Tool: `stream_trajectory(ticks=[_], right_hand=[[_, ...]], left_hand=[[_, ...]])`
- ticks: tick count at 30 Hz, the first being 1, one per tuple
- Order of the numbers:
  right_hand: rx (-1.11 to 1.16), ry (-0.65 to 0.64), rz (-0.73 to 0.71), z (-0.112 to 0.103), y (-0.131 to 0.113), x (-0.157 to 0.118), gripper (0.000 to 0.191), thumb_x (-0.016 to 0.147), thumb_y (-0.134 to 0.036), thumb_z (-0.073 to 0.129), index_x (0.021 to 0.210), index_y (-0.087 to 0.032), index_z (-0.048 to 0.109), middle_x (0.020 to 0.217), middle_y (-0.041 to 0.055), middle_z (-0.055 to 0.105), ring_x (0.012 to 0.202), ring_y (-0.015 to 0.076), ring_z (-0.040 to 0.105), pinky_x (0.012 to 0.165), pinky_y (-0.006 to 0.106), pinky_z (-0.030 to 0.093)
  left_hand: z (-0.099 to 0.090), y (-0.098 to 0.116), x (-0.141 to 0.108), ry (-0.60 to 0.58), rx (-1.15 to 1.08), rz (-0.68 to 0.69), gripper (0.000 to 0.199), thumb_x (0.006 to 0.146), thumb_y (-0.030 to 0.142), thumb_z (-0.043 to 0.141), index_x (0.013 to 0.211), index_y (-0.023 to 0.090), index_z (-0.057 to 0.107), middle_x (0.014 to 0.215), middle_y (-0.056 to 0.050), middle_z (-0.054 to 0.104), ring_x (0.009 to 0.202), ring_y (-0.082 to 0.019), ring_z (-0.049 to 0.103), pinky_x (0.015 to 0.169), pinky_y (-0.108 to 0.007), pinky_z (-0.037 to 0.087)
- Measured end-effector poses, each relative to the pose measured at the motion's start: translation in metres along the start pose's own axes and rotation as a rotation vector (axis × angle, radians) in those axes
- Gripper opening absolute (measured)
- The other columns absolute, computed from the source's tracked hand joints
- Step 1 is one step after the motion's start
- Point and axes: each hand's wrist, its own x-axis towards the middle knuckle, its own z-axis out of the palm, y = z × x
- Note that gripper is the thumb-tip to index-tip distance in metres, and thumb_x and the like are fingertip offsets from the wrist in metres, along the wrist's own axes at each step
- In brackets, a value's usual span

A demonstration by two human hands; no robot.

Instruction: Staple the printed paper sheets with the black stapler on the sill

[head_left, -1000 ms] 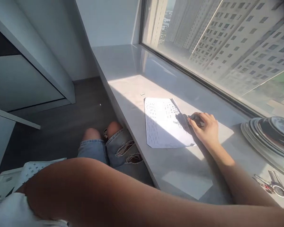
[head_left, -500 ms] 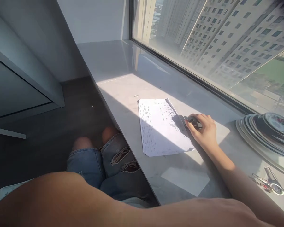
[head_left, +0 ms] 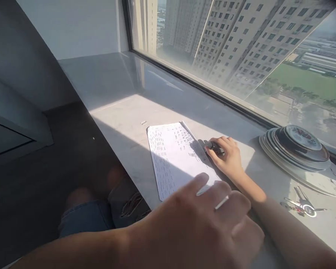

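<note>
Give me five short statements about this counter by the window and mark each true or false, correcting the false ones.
1. The right hand has its fingers around a dark object near the paper. True.
2. The paper is blank. False: it bears rows of dark marks.
3. Sunlight falls on the whole paper. False: part of it lies in shade.
4. The left hand hides part of the paper from view. True.
5. The plates are spread out singly. False: they are stacked.
</note>
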Motion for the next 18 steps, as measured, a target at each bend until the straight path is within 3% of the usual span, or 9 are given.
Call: stream_trajectory(ticks=[2,4,7,10,15,18], right_hand=[[0.015,-0.006,0.006,-0.001,-0.001,0.001,0.033,0.104,-0.057,0.062,0.103,-0.026,0.071,0.089,0.0055,0.071,0.084,0.0264,0.058,0.085,0.044,0.043],[0.054,-0.017,0.004,-0.002,-0.001,0.002,0.039,0.107,-0.06,0.056,0.101,-0.025,0.07,0.088,0.0054,0.071,0.083,0.0258,0.058,0.085,0.044,0.042],[0.105,-0.026,0.014,-0.003,-0.001,0.002,0.047,0.113,-0.059,0.042,0.098,-0.024,0.069,0.088,0.0061,0.071,0.085,0.0256,0.058,0.085,0.044,0.041],[0.103,-0.02,0.042,-0.003,-0.002,0.002,0.045,0.115,-0.056,0.04,0.098,-0.025,0.068,0.089,0.0059,0.071,0.086,0.0257,0.058,0.086,0.044,0.039],[0.112,-0.009,0.038,-0.003,-0.003,0.003,0.04,0.114,-0.052,0.044,0.097,-0.025,0.067,0.086,0.0051,0.069,0.084,0.0257,0.057,0.085,0.045,0.038],[0.11,-0.003,0.043,-0.003,-0.003,0.004,0.038,0.114,-0.05,0.045,0.095,-0.025,0.067,0.085,0.0048,0.068,0.084,0.0256,0.058,0.086,0.045,0.038]], left_hand=[[-0.002,-0.024,0.015,0.049,-0.041,0.006,0.038,0.112,0.046,0.048,0.147,0.038,0.061,0.159,-0.009,0.061,0.153,-0.035,0.053,0.125,-0.065,0.048],[0.004,-0.048,0.031,0.057,-0.062,-0.021,0.038,0.113,0.041,0.05,0.146,0.028,0.062,0.161,-0.014,0.059,0.153,-0.038,0.052,0.126,-0.066,0.045],[0.017,-0.074,0.049,-0.052,-0.064,-0.004,0.045,0.114,0.041,0.052,0.157,0.03,0.056,0.172,-0.013,0.048,0.163,-0.043,0.037,0.13,-0.076,0.03],[0.018,-0.089,0.059,-0.181,-0.054,0.002,0.05,0.114,0.035,0.044,0.164,0.036,0.048,0.178,-0.009,0.039,0.169,-0.044,0.023,0.13,-0.082,0.017],[0.0,-0.103,0.076,-0.287,-0.054,0.03,0.055,0.109,0.032,0.045,0.163,0.038,0.048,0.18,-0.007,0.037,0.169,-0.043,0.022,0.13,-0.081,0.018],[-0.001,-0.116,0.09,-0.308,-0.073,0.098,0.053,0.108,0.038,0.05,0.161,0.036,0.051,0.178,-0.007,0.04,0.17,-0.04,0.022,0.133,-0.076,0.017]])
